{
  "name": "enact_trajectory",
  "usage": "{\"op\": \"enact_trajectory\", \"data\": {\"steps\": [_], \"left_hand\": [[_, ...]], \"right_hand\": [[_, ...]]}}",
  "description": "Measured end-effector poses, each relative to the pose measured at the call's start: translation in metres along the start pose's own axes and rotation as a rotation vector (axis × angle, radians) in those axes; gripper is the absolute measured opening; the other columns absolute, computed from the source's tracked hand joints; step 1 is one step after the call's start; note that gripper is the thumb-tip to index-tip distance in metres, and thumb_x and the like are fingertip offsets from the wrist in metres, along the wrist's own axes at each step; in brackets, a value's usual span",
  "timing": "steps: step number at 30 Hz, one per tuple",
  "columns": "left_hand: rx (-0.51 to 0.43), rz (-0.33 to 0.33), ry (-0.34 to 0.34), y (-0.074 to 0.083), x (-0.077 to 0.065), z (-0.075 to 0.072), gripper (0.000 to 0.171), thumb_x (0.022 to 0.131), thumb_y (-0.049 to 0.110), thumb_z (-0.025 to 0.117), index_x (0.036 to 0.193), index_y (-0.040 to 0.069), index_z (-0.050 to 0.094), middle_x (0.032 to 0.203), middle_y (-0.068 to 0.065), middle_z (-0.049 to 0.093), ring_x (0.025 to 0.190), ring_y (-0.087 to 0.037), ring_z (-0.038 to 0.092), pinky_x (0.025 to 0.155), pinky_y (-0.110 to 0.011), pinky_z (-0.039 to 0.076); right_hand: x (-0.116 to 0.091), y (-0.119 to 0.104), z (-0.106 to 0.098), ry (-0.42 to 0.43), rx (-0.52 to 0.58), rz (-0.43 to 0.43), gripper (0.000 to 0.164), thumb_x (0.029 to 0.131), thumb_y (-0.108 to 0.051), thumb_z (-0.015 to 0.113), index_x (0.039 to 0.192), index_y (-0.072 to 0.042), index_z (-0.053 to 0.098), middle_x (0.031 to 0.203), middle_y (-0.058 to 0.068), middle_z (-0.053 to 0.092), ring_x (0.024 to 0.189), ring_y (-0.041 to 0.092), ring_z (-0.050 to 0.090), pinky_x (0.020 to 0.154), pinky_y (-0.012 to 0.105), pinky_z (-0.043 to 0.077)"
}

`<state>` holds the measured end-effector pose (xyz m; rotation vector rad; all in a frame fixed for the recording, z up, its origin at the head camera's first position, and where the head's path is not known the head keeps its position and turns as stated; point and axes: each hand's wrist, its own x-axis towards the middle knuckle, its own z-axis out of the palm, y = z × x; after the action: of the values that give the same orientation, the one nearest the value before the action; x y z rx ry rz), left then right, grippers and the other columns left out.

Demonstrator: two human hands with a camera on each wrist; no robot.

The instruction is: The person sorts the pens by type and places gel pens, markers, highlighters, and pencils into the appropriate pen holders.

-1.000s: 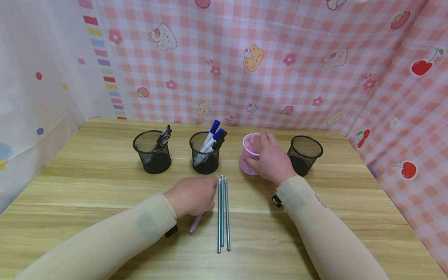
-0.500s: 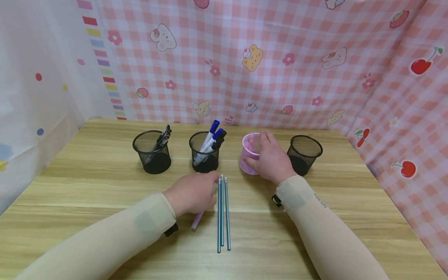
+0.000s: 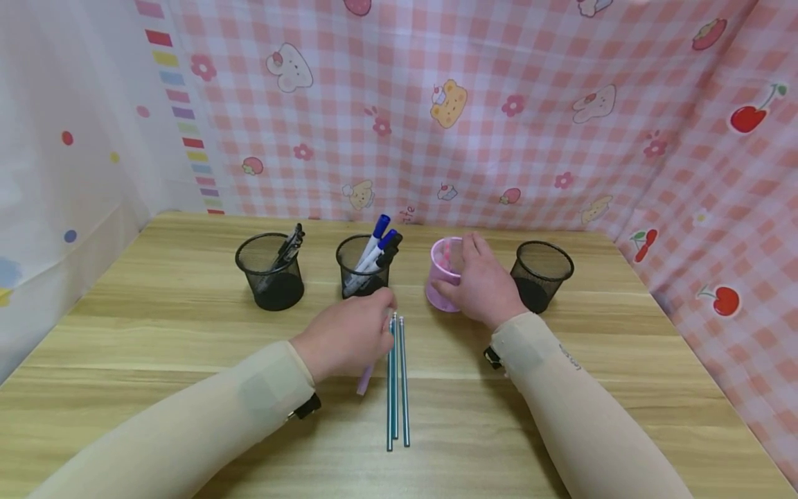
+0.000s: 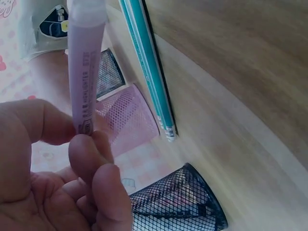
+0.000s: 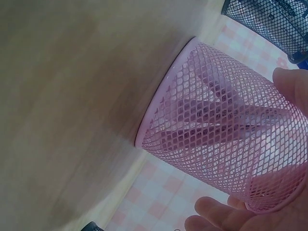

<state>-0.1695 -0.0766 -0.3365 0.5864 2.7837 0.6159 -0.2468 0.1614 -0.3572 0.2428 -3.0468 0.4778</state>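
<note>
My left hand (image 3: 349, 334) pinches a light purple highlighter (image 4: 85, 72) between thumb and fingers, above the tabletop. In the head view its lower end pokes out below the hand. Several teal striped pencils (image 3: 404, 388) lie side by side just right of that hand. My right hand (image 3: 485, 285) grips the pink mesh pen cup (image 3: 440, 294) around its upper right side, thumb at the front. Through the mesh, in the right wrist view, a few highlighters (image 5: 207, 113) show inside the cup, which stands upright on the table.
A black mesh cup (image 3: 278, 294) with black pens stands at the left. Beside it, another black mesh cup (image 3: 349, 242) holds markers with blue and black caps. A third black mesh cup (image 3: 544, 267), showing nothing inside, stands right of the pink one. Checked cloth (image 3: 399, 138) hangs behind.
My left hand has moved slightly up and to the right, bringing the highlighter along toward the pencils' tops. The right hand and the pink pen cup stay in place.
</note>
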Motion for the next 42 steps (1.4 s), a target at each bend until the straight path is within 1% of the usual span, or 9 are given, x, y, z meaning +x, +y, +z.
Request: {"op": "enact_trajectory", "data": {"steps": [6,12,17,21,24,27,32,38,42], "left_hand": [[-0.088,0.017,0.08,0.003,0.002,-0.001,0.042,0.102,0.021,0.057,0.143,0.014,0.052,0.073,0.002,0.059,0.056,-0.013,0.058,0.052,-0.032,0.045],[-0.166,0.016,0.159,0.006,0.007,-0.002,0.043,0.103,0.022,0.059,0.145,0.017,0.049,0.077,0.002,0.062,0.057,-0.013,0.056,0.052,-0.031,0.046],[-0.24,0.045,0.209,0.01,0.01,-0.003,0.043,0.105,0.022,0.057,0.146,0.016,0.047,0.078,0.0,0.062,0.054,-0.015,0.053,0.05,-0.03,0.044],[-0.3,0.079,0.254,0.012,0.014,-0.003,0.04,0.106,0.022,0.054,0.145,0.017,0.045,0.082,0.0,0.063,0.055,-0.014,0.053,0.05,-0.03,0.046],[-0.351,0.114,0.302,0.015,0.018,-0.002,0.038,0.107,0.021,0.055,0.143,0.016,0.043,0.088,0.001,0.064,0.058,-0.014,0.054,0.051,-0.03,0.049],[-0.404,0.146,0.36,0.017,0.022,-0.002,0.038,0.107,0.02,0.055,0.143,0.015,0.042,0.093,0.001,0.065,0.057,-0.015,0.055,0.049,-0.03,0.049],[-0.469,0.166,0.445,0.022,0.028,-0.001,0.038,0.107,0.019,0.055,0.142,0.013,0.04,0.1,0.0,0.063,0.057,-0.015,0.054,0.048,-0.03,0.048],[-0.508,0.192,0.551,0.028,0.035,-0.002,0.036,0.108,0.019,0.055,0.139,0.01,0.038,0.099,-0.002,0.062,0.056,-0.014,0.051,0.046,-0.028,0.046],[-0.529,0.214,0.626,0.031,0.041,-0.002,0.036,0.107,0.018,0.054,0.137,0.009,0.037,0.1,-0.003,0.062,0.056,-0.014,0.049,0.047,-0.028,0.044]], "right_hand": [[0.0,0.001,0.001,0.007,-0.007,-0.007,0.109,0.095,-0.056,0.072,0.166,0.006,0.016,0.173,0.026,0.019,0.152,0.047,0.038,0.121,0.059,0.039],[0.001,0.001,0.001,0.012,-0.015,-0.023,0.109,0.095,-0.056,0.072,0.165,0.007,0.018,0.172,0.026,0.02,0.151,0.046,0.04,0.121,0.058,0.04],[0.001,0.001,0.001,0.009,-0.01,-0.019,0.109,0.094,-0.056,0.072,0.165,0.006,0.017,0.172,0.026,0.02,0.151,0.045,0.042,0.12,0.058,0.041],[0.001,0.001,0.001,0.012,-0.009,-0.021,0.109,0.094,-0.056,0.072,0.165,0.007,0.017,0.172,0.027,0.021,0.15,0.046,0.042,0.12,0.059,0.04],[0.002,0.001,0.001,0.015,-0.008,-0.022,0.109,0.094,-0.056,0.072,0.165,0.007,0.017,0.172,0.027,0.021,0.15,0.046,0.042,0.12,0.059,0.041],[0.001,0.0,0.001,0.017,-0.006,-0.024,0.109,0.094,-0.056,0.072,0.165,0.007,0.017,0.172,0.027,0.02,0.15,0.047,0.042,0.12,0.059,0.041],[0.001,0.0,0.001,0.008,-0.007,-0.02,0.109,0.095,-0.056,0.071,0.165,0.006,0.016,0.173,0.026,0.019,0.149,0.046,0.043,0.12,0.059,0.041],[0.002,0.001,0.0,0.004,-0.014,-0.009,0.106,0.095,-0.053,0.07,0.165,0.006,0.016,0.173,0.026,0.017,0.153,0.045,0.038,0.123,0.057,0.038],[0.002,0.0,0.0,0.001,-0.018,-0.016,0.108,0.095,-0.055,0.07,0.165,0.006,0.016,0.173,0.026,0.018,0.151,0.045,0.041,0.121,0.058,0.041]]}}
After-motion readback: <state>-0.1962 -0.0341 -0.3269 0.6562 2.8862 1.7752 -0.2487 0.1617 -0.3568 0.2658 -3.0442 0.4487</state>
